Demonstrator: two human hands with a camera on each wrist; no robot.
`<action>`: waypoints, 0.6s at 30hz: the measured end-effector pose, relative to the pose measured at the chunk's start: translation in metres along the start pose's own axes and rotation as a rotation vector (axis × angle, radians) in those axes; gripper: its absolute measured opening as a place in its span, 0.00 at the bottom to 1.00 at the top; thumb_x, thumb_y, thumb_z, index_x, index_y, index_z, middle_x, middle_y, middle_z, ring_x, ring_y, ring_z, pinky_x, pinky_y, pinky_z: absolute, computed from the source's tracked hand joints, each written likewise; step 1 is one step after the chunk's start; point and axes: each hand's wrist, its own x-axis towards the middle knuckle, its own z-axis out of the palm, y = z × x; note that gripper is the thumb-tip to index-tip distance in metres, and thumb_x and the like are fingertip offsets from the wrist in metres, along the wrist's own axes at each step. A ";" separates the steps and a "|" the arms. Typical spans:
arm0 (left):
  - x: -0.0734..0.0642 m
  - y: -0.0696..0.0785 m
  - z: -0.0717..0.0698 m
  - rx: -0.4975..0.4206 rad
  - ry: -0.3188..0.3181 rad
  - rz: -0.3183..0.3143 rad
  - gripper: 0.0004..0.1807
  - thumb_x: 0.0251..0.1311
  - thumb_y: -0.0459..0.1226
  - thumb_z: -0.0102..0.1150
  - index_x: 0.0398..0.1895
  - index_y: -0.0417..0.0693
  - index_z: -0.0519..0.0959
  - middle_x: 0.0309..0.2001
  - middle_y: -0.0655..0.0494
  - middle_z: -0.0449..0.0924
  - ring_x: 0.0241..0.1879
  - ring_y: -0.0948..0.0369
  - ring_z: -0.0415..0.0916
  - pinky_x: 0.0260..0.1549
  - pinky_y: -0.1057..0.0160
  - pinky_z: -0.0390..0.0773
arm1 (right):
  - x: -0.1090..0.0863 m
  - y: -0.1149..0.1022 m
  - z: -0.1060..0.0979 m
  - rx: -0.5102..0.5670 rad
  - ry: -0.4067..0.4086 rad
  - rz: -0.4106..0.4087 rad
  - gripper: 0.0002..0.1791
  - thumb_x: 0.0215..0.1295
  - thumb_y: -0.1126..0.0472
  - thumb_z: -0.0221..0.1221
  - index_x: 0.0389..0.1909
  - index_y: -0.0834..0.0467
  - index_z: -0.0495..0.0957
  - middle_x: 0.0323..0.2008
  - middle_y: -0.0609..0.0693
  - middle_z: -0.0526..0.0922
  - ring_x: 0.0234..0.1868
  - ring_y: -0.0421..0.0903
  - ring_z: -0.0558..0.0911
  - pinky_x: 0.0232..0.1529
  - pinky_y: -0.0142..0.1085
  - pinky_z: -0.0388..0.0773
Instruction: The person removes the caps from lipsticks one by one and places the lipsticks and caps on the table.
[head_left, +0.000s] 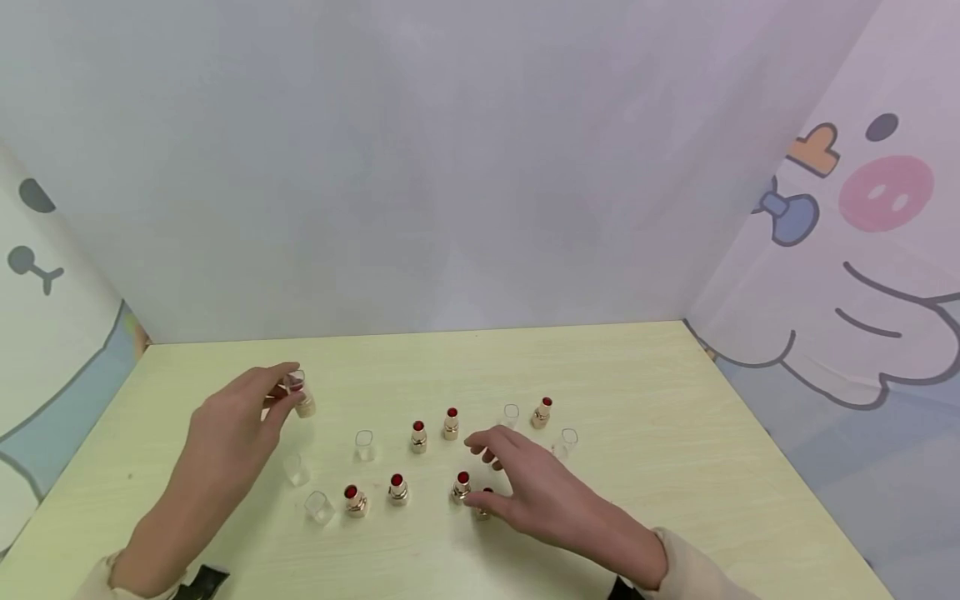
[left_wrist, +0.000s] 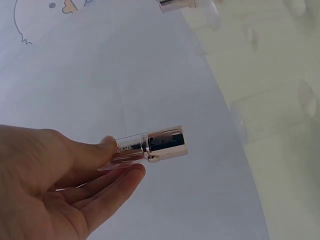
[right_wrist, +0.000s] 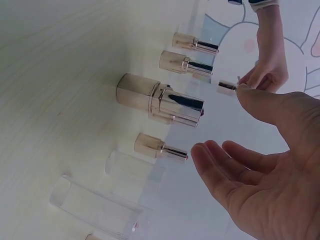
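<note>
My left hand (head_left: 234, 421) is at the table's left side, pinching a capped lipstick (left_wrist: 167, 143) between thumb and fingers. Its grip is on the clear cap (left_wrist: 129, 146), while the gold base sticks out past the fingertips. My right hand (head_left: 543, 490) hovers over the right half of the group with thumb and fingers apart and nothing between them. Just beyond those fingers, in the right wrist view, stands an uncapped gold lipstick (right_wrist: 182, 107) with a red tip. Another lipstick (head_left: 484, 510) is partly hidden under the right thumb.
Several uncapped lipsticks, such as one at the back right (head_left: 542, 413) and one in front (head_left: 356, 502), stand on the pale wooden table (head_left: 360, 567). Clear caps, including one at left (head_left: 319, 507) and one at right (head_left: 567, 443), stand among them. Curtains (head_left: 450, 167) enclose the back and sides.
</note>
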 end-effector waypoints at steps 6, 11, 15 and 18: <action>-0.008 0.024 0.000 -0.023 0.024 0.067 0.25 0.51 0.27 0.78 0.55 0.44 0.84 0.40 0.60 0.87 0.36 0.57 0.87 0.28 0.60 0.82 | 0.002 -0.003 0.002 0.007 0.011 -0.015 0.26 0.69 0.48 0.69 0.63 0.49 0.74 0.57 0.44 0.81 0.54 0.45 0.84 0.51 0.32 0.84; -0.016 0.040 0.001 -0.033 0.028 0.097 0.26 0.50 0.29 0.79 0.55 0.47 0.84 0.40 0.66 0.86 0.36 0.62 0.86 0.31 0.67 0.83 | 0.003 -0.005 0.004 0.017 0.018 -0.028 0.24 0.69 0.48 0.69 0.62 0.49 0.74 0.56 0.42 0.81 0.54 0.44 0.84 0.52 0.32 0.83; -0.022 0.053 0.002 -0.066 0.043 0.149 0.27 0.48 0.30 0.81 0.54 0.49 0.84 0.41 0.69 0.84 0.35 0.67 0.84 0.32 0.78 0.77 | 0.005 -0.009 0.007 0.038 0.020 -0.048 0.24 0.69 0.49 0.69 0.61 0.47 0.74 0.57 0.39 0.81 0.53 0.42 0.83 0.51 0.31 0.83; -0.025 0.065 0.003 -0.096 0.036 0.178 0.27 0.49 0.30 0.80 0.54 0.51 0.83 0.41 0.72 0.82 0.37 0.70 0.83 0.33 0.81 0.76 | 0.007 -0.012 0.010 0.057 0.016 -0.062 0.24 0.69 0.50 0.70 0.61 0.47 0.74 0.56 0.40 0.81 0.52 0.39 0.83 0.50 0.30 0.83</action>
